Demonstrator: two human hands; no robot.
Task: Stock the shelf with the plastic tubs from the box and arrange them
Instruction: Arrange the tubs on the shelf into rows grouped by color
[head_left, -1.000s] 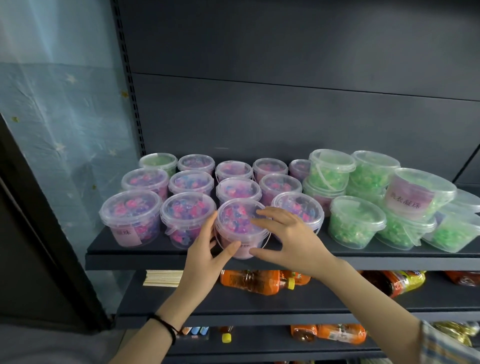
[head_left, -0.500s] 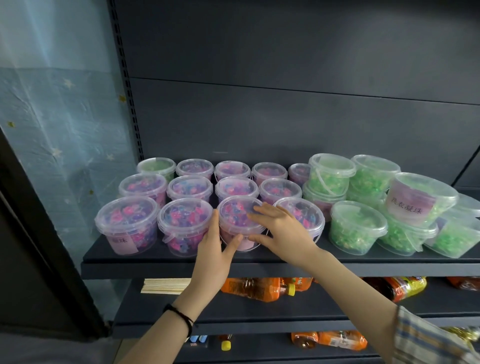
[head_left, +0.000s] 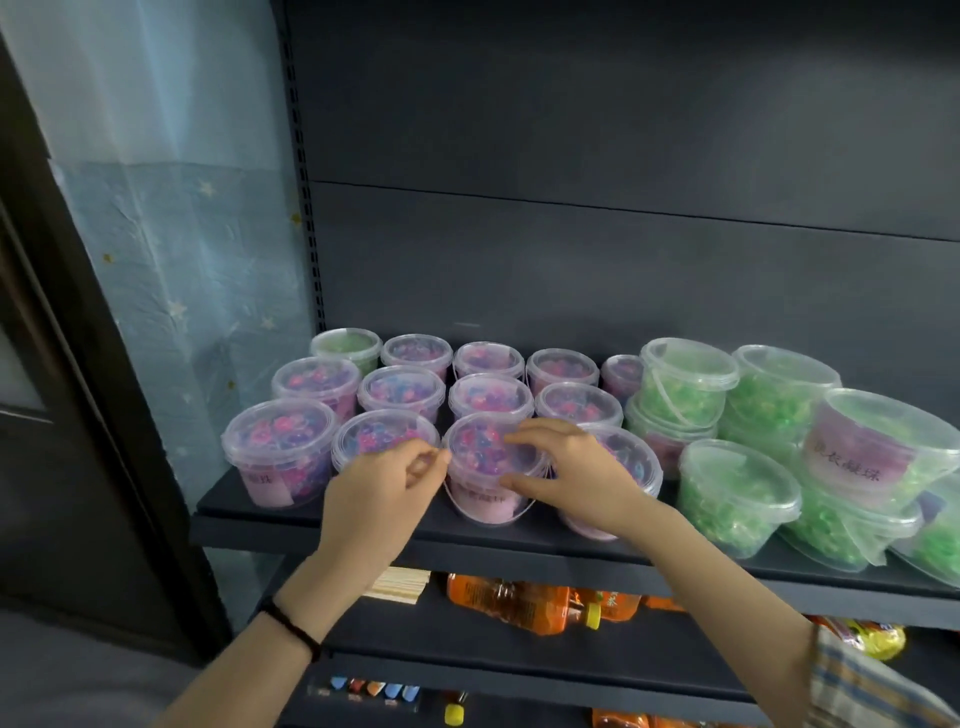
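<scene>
Rows of clear plastic tubs filled with pink and blue beads stand on the left half of the dark shelf (head_left: 249, 527). In the front row, the third tub from the left (head_left: 480, 449) sits near the shelf's edge between my hands. My right hand (head_left: 576, 473) grips it, fingers spread over the lid and thumb on its front wall. My left hand (head_left: 374, 488) has its fingers curled and pinches the tub's left rim. Neighbouring front tubs (head_left: 280, 452) stand close on both sides; my hands partly hide them.
Green-filled tubs (head_left: 737, 493) crowd the shelf's right half, some stacked, and a labelled one (head_left: 872, 452) leans on top. Orange bottles (head_left: 519, 603) and wooden sticks (head_left: 400, 584) lie on the shelf below. A slotted upright (head_left: 306, 208) bounds the shelf's left end.
My left hand has gone from flat against the tub's side to curled, pinching its rim. The right hand stays on the lid. The tub has hardly moved.
</scene>
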